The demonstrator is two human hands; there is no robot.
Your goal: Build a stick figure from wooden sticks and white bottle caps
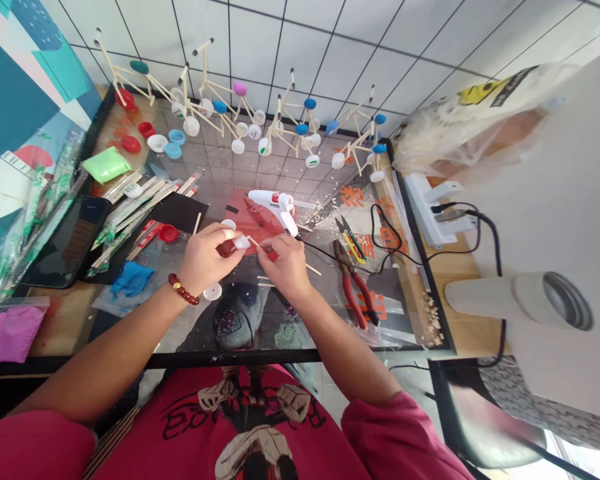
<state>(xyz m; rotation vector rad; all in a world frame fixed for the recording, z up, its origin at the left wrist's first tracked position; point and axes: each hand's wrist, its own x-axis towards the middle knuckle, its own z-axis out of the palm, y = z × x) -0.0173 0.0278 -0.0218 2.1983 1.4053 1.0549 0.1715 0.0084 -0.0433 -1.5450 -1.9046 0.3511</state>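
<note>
Nearest is the person's printed red shirt (230, 433), with the dark front edge of the table (205, 358) just past it. On the left side lie a pink packet (13, 333) and, farther in, a blue packet (133, 279); to the right, red-handled pliers (355, 287) rest with their jaws pointing away from the person. A loose white cap (213, 291) sits beside the left forearm, near a beaded bracelet (184, 291). The left hand (207, 257) has thumb and forefinger closed in a narrow pinch on a small white piece (241, 242), held over the middle of the table. Facing it, the right hand (287, 263) pinches a thin wooden stick (253, 241) between thumb and fingertips with hardly any gap, the stick's free end aimed at the white piece; at this size it is hard to tell whether the two touch. Just beyond the hands, a white glue gun (275, 202) lies on its side, its handle close to the right hand. Past it, stick figures (223, 120) built with caps and coloured ovals stand in a row along the tiled wall (310, 47).
</note>
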